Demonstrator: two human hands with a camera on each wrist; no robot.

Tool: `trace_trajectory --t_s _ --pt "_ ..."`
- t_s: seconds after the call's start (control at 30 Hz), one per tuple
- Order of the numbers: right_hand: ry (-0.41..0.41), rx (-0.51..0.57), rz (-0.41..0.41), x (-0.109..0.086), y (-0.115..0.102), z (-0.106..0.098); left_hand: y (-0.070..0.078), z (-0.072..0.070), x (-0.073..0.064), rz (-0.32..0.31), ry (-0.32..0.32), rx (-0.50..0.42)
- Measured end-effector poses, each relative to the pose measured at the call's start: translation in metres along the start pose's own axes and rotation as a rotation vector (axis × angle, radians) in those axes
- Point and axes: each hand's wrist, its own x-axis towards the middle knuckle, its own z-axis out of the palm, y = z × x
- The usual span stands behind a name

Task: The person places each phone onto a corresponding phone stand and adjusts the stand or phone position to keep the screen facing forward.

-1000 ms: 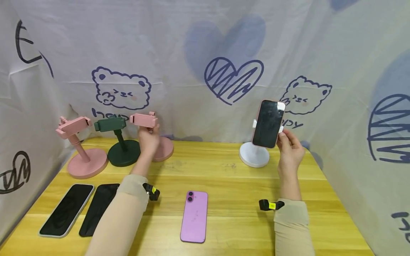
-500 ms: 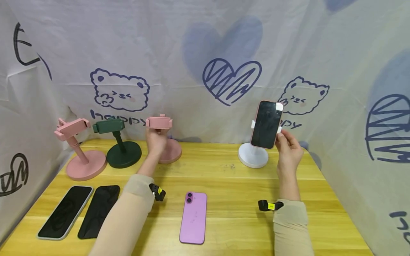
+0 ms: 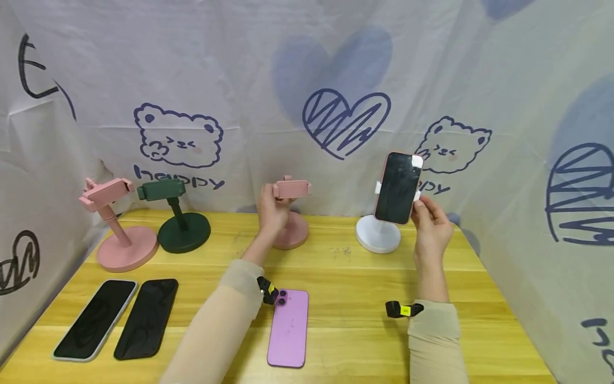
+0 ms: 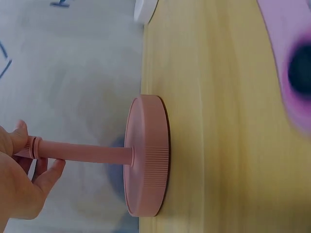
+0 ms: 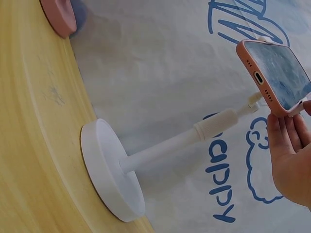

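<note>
With its thumb and fingers round the pole just under the clamp, my left hand (image 3: 273,210) grips a pink phone stand (image 3: 291,189). The left wrist view shows that stand's round base (image 4: 156,165) upright on the wooden tabletop. A smartphone in a pink-orange case (image 3: 399,186) is held in the clamp of a white phone stand (image 3: 378,237), screen facing me and slightly tilted. At the phone's lower right edge, my right hand (image 3: 431,232) pinches the white clamp arm; in the right wrist view its fingers (image 5: 278,141) lie along the phone's corner.
Another pink phone stand (image 3: 127,248) and a dark green one (image 3: 184,233) stand at the back left. Two phones lie screen up at front left, one light-rimmed (image 3: 96,320) and one black (image 3: 146,319). A purple phone (image 3: 289,330) lies camera side up near the middle. Printed cloth (image 3: 264,64) hangs behind.
My left hand has moved the pink phone stand to the right along the back of the table, away from the green one. The right hand stays at the phone's edge.
</note>
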Motion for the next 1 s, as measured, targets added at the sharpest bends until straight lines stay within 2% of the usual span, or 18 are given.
trace_trajectory --t_s 0.27,0.6,0.83,1.0 --pt "-0.009 -0.004 0.004 0.000 -0.001 0.002 0.016 0.035 -0.013 0.053 -0.102 -0.080" --pt "-0.008 0.011 -0.004 0.000 0.001 0.003 0.036 0.068 -0.027 0.023 -0.191 -0.149" --pt "-0.002 -0.006 0.014 0.000 0.001 0.003 0.040 0.078 -0.032 0.089 -0.179 -0.091" --pt "0.002 -0.076 0.007 -0.002 -0.005 0.001 0.040 0.081 -0.032 0.089 -0.202 -0.073"
